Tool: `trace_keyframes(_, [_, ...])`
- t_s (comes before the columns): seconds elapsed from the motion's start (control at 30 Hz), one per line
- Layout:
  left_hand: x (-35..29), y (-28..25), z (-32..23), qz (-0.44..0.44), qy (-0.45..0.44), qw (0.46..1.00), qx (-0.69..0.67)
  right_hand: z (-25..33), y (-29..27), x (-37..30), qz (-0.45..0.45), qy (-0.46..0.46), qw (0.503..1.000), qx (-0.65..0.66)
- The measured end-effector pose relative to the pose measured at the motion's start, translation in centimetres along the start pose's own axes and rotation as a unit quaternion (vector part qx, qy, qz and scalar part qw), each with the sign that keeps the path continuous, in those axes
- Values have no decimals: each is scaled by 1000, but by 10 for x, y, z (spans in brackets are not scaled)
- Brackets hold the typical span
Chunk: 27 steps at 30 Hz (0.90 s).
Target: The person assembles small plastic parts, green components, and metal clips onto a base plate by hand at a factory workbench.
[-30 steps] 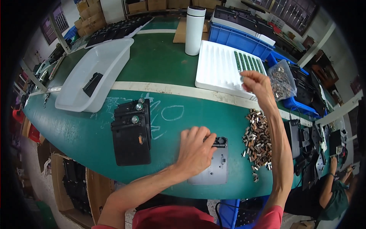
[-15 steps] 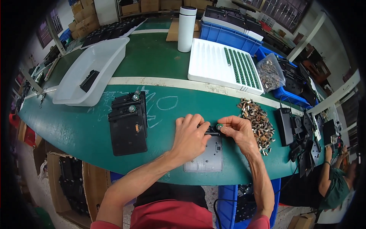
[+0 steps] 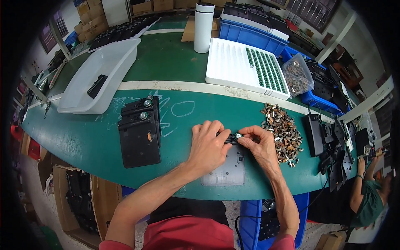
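Observation:
A flat black plastic panel, its surface shining grey, lies on the green table in front of me. My left hand is curled over the dark bar along its far edge and grips it, hiding much of that bar. At the bar's right end my right hand pinches a small round green-and-silver part between thumb and forefinger, against the bar. To the left, black panels lie stacked, with similar round parts on their far ends and a small brass-coloured clip on the top one.
Loose small metal clips are heaped right of my hands. Beyond lie a white foam tray with rows of green parts, a white bottle and a bag of clips. A white plastic tub stands left. A co-worker sits at right.
My right hand has shifted slightly left and up with the round part, whose silvery face now shows more. My left hand stays in nearly the same place.

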<state>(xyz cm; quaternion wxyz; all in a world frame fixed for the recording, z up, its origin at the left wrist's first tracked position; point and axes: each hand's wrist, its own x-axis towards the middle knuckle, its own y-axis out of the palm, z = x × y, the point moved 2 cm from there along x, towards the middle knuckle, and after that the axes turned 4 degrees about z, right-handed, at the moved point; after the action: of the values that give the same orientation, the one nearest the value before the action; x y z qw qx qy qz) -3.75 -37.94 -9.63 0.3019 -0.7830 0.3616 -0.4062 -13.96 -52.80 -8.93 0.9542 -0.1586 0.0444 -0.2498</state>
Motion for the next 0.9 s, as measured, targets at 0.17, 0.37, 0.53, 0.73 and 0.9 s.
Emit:
trace_keyframes(0.17, [0,0,0,-4,2,1000,0,6,-4,-2,7,-20,998,-67])
trace_keyframes(0.37, [0,0,0,0,2,1000,2,9,-8,-7,0,-79,994,-81])
trace_keyframes(0.53, [0,-1,-1,-2,3,1000,4,16,-5,-6,28,-116,976,-184])
trace_keyframes(0.73, [0,-1,-1,-1,4,1000,4,10,-1,-3,20,-99,986,-130])
trace_keyframes(0.9, [1,0,0,0,5,1000,4,8,-2,-2,11,-83,992,-97])
